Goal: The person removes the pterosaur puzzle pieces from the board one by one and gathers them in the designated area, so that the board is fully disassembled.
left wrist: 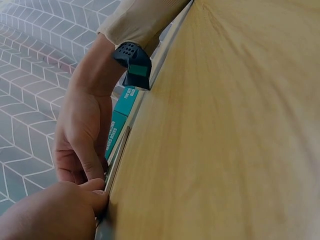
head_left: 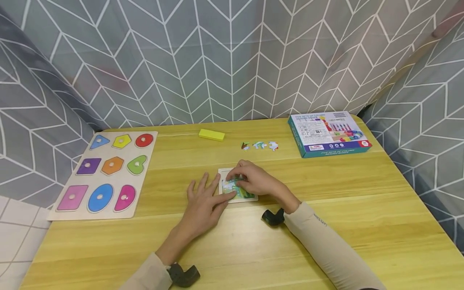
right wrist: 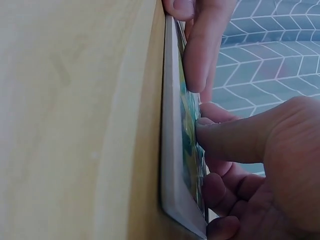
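A small jigsaw puzzle board (head_left: 249, 199) with a pale frame and a green picture lies flat on the table. My right hand (head_left: 255, 180) is over its upper part, with thumb and curled fingers pinching a puzzle piece at the picture's surface; the fingers hide most of that piece. From the left, my left hand (head_left: 204, 203) lies spread, its straight index finger touching the lower part of the picture and its thumb by the near edge. In the right wrist view, the board's edge (right wrist: 171, 125) shows beside both hands' fingers.
Three loose puzzle pieces (head_left: 259, 145) lie beyond the board. A yellow block (head_left: 212, 135) sits near the table's far edge. On the left is a wooden shape board (head_left: 125, 215) with colored knobbed shapes; at the far right, a bead toy box (head_left: 330, 134). A patterned curtain (head_left: 217, 60) hangs behind.
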Available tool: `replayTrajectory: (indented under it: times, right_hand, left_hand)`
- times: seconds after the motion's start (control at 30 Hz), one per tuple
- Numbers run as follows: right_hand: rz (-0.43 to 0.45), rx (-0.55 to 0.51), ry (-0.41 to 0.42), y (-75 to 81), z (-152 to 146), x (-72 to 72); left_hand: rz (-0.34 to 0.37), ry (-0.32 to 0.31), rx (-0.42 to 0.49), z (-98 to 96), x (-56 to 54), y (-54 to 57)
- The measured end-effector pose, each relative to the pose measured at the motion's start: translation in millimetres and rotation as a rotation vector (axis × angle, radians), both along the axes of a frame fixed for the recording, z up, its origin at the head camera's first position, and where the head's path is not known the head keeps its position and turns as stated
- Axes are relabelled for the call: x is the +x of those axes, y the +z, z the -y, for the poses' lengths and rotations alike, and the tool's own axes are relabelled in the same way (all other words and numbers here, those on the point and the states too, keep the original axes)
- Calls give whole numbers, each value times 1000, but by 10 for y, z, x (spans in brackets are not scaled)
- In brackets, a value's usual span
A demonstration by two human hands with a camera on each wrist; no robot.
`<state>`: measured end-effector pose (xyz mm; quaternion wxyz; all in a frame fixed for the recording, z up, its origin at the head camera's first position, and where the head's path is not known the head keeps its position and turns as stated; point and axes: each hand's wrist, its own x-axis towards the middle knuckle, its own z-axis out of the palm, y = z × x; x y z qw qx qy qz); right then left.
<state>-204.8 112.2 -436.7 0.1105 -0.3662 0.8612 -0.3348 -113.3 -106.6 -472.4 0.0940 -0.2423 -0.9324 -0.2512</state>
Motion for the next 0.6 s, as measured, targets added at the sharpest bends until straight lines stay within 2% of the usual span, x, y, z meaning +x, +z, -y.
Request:
replayTrajectory:
  times: [0.37, 0.6]
  right_hand:
    - [12, -31, -5, 9, 1, 3]
    - [1, -39, -30, -27, 23, 15]
  left_hand:
    - [-31, 5, 17, -12, -5, 5]
    - [-9, 4, 8, -4, -6, 10]
